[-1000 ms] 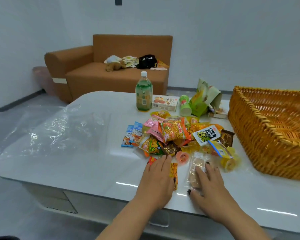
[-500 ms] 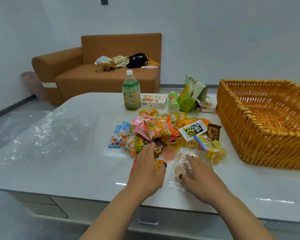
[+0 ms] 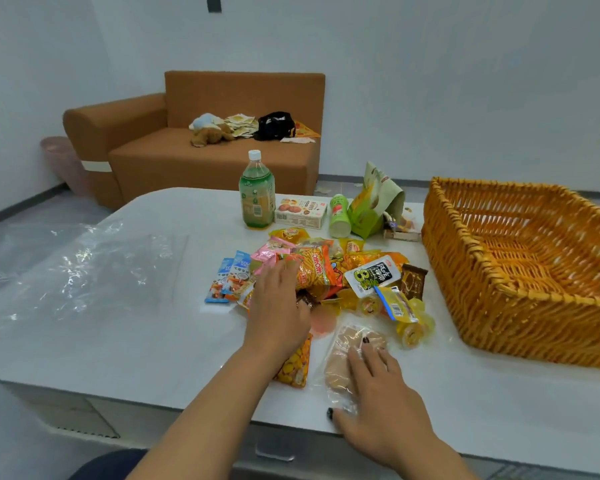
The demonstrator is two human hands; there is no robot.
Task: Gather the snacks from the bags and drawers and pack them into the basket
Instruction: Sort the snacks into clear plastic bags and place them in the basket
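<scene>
Two hands on the snacks (image 3: 329,275), head view. Since a second ago my left hand (image 3: 278,306) has moved from the near edge up onto the heap, fingers flat over the orange packet (image 3: 314,271), nothing gripped. My right hand (image 3: 371,382) stays pressed flat on the clear pack (image 3: 340,358); its thumb may be hooking the edge, hard to tell. Basket (image 3: 499,306) stands right of the heap, seemingly empty. Packing not yet started.

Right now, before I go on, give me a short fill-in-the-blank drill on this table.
1. The wicker basket holds ____ snacks so far.
2. The right hand lies on a ____ wrapped packet.
3. The left hand reaches into the snack ____.
4. The green bottle stands ____.

Missing words: no; clear; pile; upright
</scene>
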